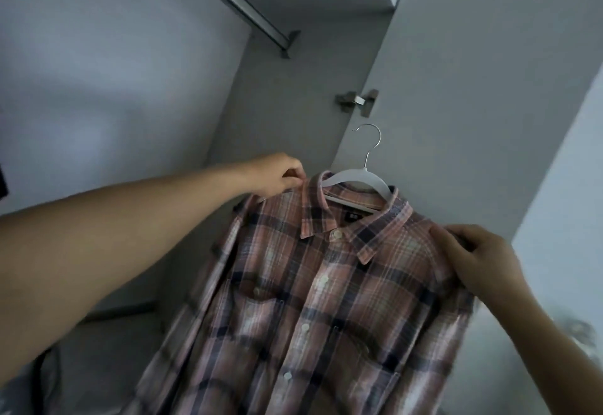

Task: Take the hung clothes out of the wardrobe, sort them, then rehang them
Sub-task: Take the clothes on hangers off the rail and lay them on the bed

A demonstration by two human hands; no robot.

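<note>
**Plaid shirt heading for the wardrobe rail**

Pink-and-navy plaid is filling the frame as a person is holding a buttoned shirt (326, 284) up in front of an open wardrobe. The left hand (277, 175) is pinching one shoulder seam and the right hand (479, 251) is gripping the other, apparently keeping the cloth square on its white hanger (355, 179). The hanger's metal hook is pointing upward, free of any support, while the bare rail (235, 0) is running well above it. Judging by this, the shirt is being steadied for rehanging, and the hook is yet to be lifted onto the rail.
</note>
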